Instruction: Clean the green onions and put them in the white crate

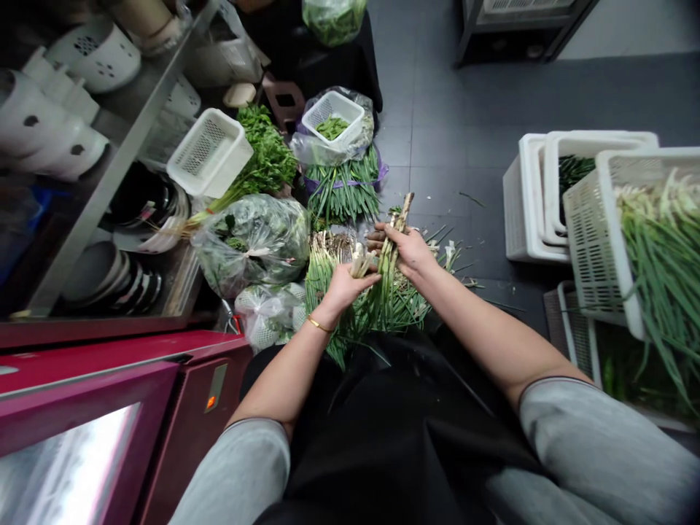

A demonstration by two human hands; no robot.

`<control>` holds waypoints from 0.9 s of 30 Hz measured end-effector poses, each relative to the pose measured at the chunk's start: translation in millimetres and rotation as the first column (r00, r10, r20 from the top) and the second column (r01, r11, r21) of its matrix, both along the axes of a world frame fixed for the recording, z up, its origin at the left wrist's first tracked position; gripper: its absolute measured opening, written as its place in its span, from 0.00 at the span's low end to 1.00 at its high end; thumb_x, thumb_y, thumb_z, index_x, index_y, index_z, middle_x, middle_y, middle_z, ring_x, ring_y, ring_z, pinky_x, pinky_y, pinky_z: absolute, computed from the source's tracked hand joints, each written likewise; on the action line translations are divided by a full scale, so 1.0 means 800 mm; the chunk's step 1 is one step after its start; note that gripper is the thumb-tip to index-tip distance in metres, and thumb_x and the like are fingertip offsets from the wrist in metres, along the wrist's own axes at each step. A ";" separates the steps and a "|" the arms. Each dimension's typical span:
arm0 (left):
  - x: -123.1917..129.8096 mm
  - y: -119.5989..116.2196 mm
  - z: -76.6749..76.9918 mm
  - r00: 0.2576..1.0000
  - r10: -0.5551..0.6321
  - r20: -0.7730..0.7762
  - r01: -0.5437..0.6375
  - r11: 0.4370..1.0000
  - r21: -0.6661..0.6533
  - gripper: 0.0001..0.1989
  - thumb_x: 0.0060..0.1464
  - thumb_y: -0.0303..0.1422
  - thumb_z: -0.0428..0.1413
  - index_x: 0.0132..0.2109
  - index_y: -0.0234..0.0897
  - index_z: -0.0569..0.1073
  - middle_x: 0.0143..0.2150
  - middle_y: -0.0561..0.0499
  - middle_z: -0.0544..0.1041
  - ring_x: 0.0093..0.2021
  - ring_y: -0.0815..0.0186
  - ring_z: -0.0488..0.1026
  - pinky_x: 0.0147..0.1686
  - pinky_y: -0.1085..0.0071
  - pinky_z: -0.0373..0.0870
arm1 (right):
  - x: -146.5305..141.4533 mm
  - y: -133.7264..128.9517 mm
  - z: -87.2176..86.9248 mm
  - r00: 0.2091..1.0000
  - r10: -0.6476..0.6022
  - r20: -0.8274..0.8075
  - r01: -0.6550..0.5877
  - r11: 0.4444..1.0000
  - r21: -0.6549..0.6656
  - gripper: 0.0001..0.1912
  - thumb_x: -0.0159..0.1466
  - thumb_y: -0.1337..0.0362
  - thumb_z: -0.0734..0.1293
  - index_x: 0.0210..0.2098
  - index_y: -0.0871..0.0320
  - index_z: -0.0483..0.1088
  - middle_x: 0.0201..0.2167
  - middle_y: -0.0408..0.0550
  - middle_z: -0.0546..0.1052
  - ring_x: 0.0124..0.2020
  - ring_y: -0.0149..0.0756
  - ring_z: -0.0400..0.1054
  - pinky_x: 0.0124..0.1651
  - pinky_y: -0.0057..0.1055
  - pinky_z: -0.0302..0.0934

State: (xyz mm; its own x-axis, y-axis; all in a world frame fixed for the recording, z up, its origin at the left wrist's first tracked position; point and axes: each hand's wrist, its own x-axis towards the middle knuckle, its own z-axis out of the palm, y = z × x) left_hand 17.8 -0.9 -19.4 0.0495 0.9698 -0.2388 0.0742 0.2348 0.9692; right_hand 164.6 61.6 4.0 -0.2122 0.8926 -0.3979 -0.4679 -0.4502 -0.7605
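Note:
My left hand (342, 288), with a gold band at the wrist, is closed around several scallions whose pale stems (361, 261) stick up past the thumb. Beside it, my right hand (413, 249) grips a few thicker scallions (387, 264) with brownish root ends pointing up and away. Their green leaves hang down towards my lap. Beneath both hands lies a heap of loose scallions (421, 302); more scallions (320, 266) with roots lie just left of it. Dark soil marks show on my right fingers.
To the right, a white crate (593, 240) overflows with scallions beside other white bins (525, 211). Bagged greens (257, 237), a white basket (211, 153), and a small basket (350, 109) of green pods stand ahead and left. A metal shelf (131, 131) and red cabinet (202, 423) border the left.

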 end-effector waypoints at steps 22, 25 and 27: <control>-0.034 0.010 0.004 0.912 0.092 0.400 -0.062 0.994 -0.086 0.25 0.37 0.34 0.68 0.44 0.35 0.71 0.19 0.60 0.68 0.15 0.76 0.60 0.16 0.78 0.55 | -0.001 -0.014 -0.005 0.771 0.257 0.582 -0.498 0.813 0.302 0.12 0.49 0.57 0.73 0.29 0.60 0.75 0.28 0.48 0.77 0.30 0.36 0.69 0.39 0.36 0.64; -0.045 0.011 0.002 0.928 0.076 0.364 -0.015 0.986 -0.167 0.22 0.34 0.32 0.66 0.41 0.32 0.73 0.23 0.55 0.74 0.20 0.72 0.69 0.21 0.76 0.63 | 0.016 -0.004 0.003 0.637 0.144 0.757 -0.544 0.780 0.309 0.08 0.52 0.60 0.69 0.27 0.61 0.74 0.26 0.47 0.75 0.28 0.35 0.67 0.36 0.33 0.61; -0.051 0.011 0.002 0.941 0.049 0.334 0.030 0.973 -0.228 0.18 0.33 0.30 0.64 0.37 0.30 0.75 0.24 0.53 0.75 0.22 0.69 0.72 0.23 0.75 0.66 | 0.034 0.007 0.009 0.466 -0.079 0.881 -0.552 0.753 0.359 0.06 0.54 0.63 0.67 0.26 0.60 0.72 0.26 0.48 0.74 0.30 0.36 0.67 0.37 0.33 0.60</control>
State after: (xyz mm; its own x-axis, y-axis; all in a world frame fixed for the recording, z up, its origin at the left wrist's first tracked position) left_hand -23.3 8.2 -17.5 0.1558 0.8925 -0.4234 -0.2486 0.4502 0.8576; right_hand 191.5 67.0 11.2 -0.3160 0.9487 0.0116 0.5563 0.1951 -0.8077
